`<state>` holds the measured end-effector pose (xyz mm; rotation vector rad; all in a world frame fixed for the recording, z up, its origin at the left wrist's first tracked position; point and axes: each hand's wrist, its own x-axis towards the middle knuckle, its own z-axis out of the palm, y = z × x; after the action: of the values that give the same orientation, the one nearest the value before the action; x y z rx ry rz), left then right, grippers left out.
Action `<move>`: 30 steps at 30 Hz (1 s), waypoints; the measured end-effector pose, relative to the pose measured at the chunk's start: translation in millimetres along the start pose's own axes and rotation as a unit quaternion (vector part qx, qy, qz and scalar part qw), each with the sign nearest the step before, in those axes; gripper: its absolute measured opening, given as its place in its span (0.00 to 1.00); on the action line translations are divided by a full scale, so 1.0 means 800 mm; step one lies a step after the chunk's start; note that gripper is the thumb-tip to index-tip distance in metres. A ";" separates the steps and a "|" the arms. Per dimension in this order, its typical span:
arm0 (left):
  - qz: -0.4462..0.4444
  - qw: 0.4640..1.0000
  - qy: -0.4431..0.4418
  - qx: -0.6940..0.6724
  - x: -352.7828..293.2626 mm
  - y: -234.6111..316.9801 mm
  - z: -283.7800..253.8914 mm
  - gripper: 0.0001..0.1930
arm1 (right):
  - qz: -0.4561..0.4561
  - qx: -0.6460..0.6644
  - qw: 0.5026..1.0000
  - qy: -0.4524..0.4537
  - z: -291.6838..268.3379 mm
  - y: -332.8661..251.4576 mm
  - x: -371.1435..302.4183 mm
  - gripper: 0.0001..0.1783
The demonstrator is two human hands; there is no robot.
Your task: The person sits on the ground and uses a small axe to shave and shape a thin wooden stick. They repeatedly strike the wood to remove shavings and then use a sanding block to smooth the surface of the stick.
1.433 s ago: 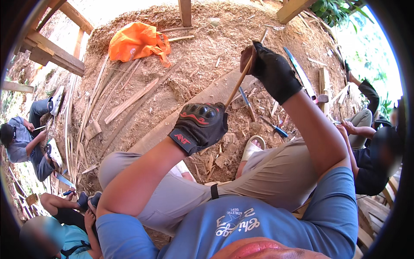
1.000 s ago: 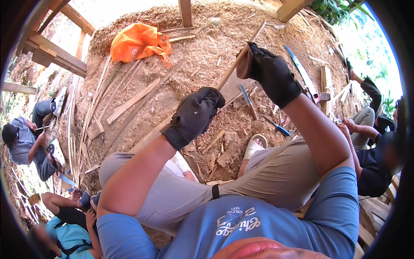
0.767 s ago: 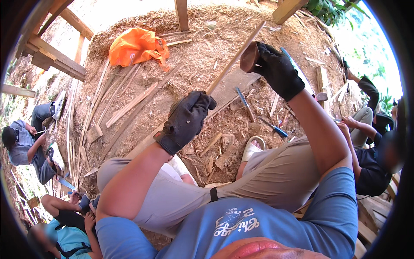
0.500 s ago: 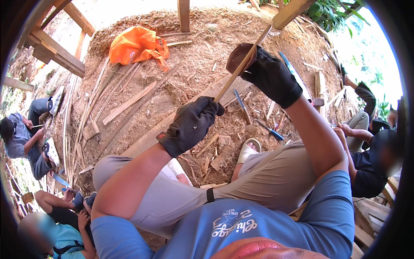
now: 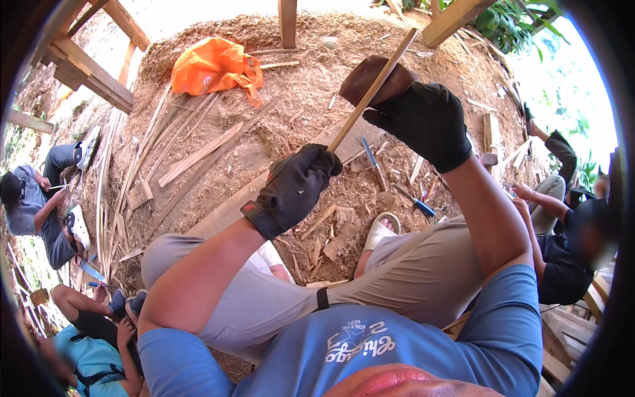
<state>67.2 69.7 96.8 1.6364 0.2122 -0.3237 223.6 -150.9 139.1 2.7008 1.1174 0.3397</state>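
My left hand, in a black glove, is closed round the lower end of a thin wooden stick. The stick slants up and away to the right. My right hand, also black-gloved, grips a bent brown sheet that looks like sandpaper. That sheet lies behind the stick's upper half, against it or very near it; the exact contact cannot be made out. Some right-hand fingers are hidden behind the sheet.
A blue-handled knife and another blue tool lie on the chip-strewn ground. An orange bag and long wood strips are further left. People sit at both sides, and a wooden post stands ahead.
My right hand has shifted slightly right, and the brown sheet now shows wider and flatter behind the stick. The left hand keeps its hold, almost unmoved.
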 end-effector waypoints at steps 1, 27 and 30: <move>-0.013 1.000 0.003 -0.002 0.000 0.002 0.000 0.11 | 0.008 -0.011 0.999 -0.031 -0.006 -0.004 0.003 0.18; 0.204 0.963 0.058 0.169 0.012 -0.028 -0.029 0.12 | 0.097 0.880 0.450 -0.120 0.038 0.043 0.007 0.39; 0.148 0.983 0.029 0.103 0.008 -0.019 -0.032 0.14 | 0.076 0.877 0.464 -0.096 0.029 0.038 -0.002 0.38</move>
<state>70.7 96.4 82.3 1.8536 -0.0237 -0.0726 249.8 -175.3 124.9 3.8314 1.3709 -2.4924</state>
